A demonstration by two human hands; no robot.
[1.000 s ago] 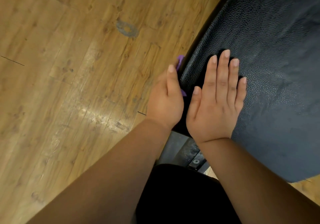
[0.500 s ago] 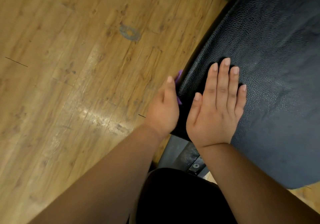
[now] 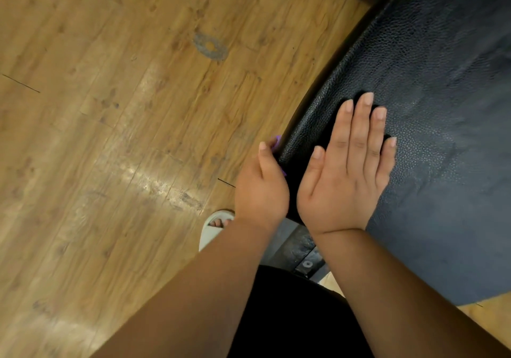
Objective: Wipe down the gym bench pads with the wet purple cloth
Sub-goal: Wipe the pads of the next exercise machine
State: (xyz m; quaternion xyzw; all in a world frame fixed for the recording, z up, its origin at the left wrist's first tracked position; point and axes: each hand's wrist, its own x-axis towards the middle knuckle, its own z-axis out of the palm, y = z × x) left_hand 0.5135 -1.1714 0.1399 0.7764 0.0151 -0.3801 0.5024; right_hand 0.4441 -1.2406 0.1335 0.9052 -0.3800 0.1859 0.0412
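Observation:
The black textured bench pad [image 3: 431, 86] fills the right of the view. My right hand [image 3: 348, 169] lies flat on its top near the left edge, fingers straight and together. My left hand [image 3: 261, 189] is against the pad's left side face and holds the purple cloth [image 3: 277, 142] there. Only small purple bits of the cloth show past the thumb; the rest is hidden behind the hand.
Worn wooden plank floor [image 3: 110, 136] spreads to the left, with a grey ring mark [image 3: 210, 46]. A foot in a white sandal [image 3: 213, 227] stands by the bench. The bench's dark metal frame [image 3: 301, 247] shows under the pad.
My left hand with the cloth has slid back toward me along the pad's side. The right hand stays flat on top. The sandalled foot has come into view.

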